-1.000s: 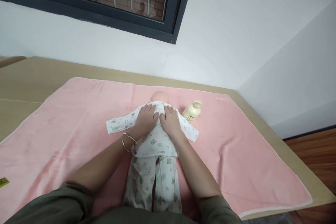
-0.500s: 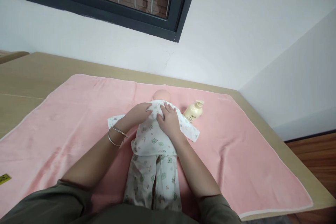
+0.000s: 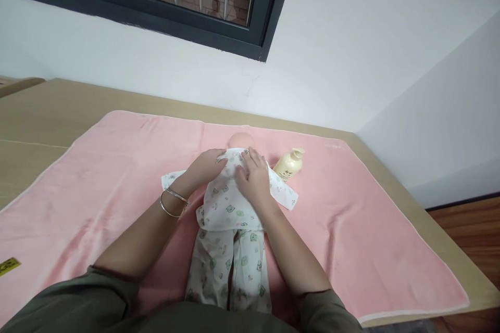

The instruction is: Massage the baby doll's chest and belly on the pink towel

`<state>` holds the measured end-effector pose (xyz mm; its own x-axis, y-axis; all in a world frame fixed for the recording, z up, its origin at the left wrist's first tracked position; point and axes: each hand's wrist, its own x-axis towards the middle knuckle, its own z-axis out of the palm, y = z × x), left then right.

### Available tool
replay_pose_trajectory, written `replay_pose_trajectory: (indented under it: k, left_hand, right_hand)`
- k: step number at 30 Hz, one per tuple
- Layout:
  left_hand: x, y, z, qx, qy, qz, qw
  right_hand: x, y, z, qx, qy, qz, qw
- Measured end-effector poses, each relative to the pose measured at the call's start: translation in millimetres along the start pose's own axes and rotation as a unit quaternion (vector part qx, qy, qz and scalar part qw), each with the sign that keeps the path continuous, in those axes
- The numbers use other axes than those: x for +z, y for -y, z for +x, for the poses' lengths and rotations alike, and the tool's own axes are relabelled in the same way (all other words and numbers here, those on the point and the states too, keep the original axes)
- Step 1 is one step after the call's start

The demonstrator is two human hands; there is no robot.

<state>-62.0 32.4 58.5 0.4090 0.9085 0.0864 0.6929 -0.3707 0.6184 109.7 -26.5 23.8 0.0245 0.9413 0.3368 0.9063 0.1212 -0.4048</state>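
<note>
Left grip (image 3: pixel 208 167), closure indeterminable, has shifted outward on the printed top (image 3: pixel 227 208); right grip (image 3: pixel 253 176), released, alongside. Work apparently shoulder-centred.

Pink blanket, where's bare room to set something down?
On the pink blanket, there's room right of the pump bottle, out to the right hem, and from the left printed sleeve to the left hem. The middle is crowded: left hand, right hand at the printed top, bottle beside.

dk olive top (image 3: pixel 203 321) | elbow-len slvs (image 3: pixel 111 291) | thin slvr bangle(s) (image 3: pixel 176 195), L wrist (image 3: pixel 180 186)
</note>
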Motion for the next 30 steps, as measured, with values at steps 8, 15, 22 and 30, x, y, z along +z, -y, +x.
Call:
replay_pose_trajectory:
  k: [8,15,22,30]
  left_hand:
    - [-6.0,-11,-7,-0.016,-0.027,-0.116,0.993]
    - [9.7,-30,-13,-0.064,-0.005,-0.568,0.82]
    - [28.4,-71,-9,-0.188,0.152,-0.737,0.631]
    - [54.5,-112,42,-0.198,0.2,-0.822,0.495]
  right_hand:
    - [-18,16,-4,0.013,0.114,-0.018,0.993]
    - [-89,5,-7,0.05,-0.023,0.059,0.997]
    - [-133,-26,-5,0.129,-0.116,0.08,0.982]
    - [-126,-48,2,0.131,-0.071,0.071,0.986]
